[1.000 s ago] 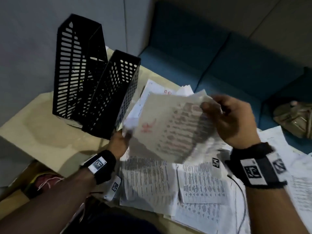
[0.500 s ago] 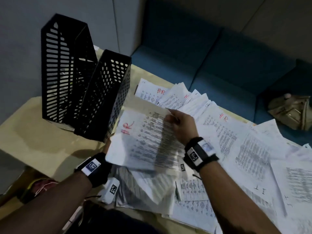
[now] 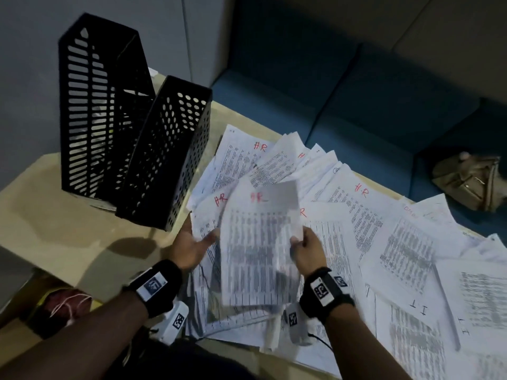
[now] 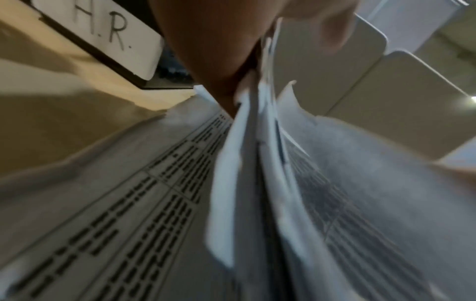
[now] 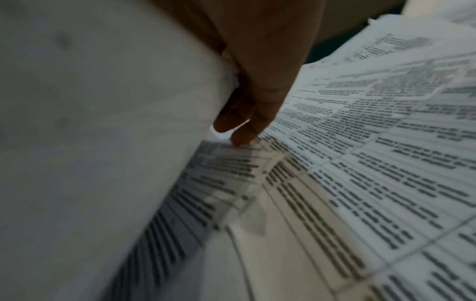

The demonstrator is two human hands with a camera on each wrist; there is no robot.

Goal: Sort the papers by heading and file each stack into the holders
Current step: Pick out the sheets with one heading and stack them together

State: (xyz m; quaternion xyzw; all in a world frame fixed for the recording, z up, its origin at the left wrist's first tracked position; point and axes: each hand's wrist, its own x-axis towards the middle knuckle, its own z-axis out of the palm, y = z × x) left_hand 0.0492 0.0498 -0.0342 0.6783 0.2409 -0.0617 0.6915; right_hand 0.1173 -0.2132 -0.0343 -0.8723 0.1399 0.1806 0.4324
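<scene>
Most of the job looks undone. The table [image 3: 49, 231] carries a wide spread of loose papers [image 3: 397, 242], fanned beyond and to the right of both hands: sheets headed HR in red lie just past the fingertips, sheets marked IT sit further out to the right of the right wrist. The two black holders [image 3: 131, 127] stand just beyond and left of the left hand; one bears an H.R. label [image 4: 103, 30], and whether either holds filed paper I cannot tell. Between the hands a blurred HR sheet [image 3: 260, 242] is raised over the pile. The left hand [image 3: 192, 245] clamps a thin stack by its edge, thumb on top. The right hand [image 3: 306, 250] pinches the sheet's right edge.
</scene>
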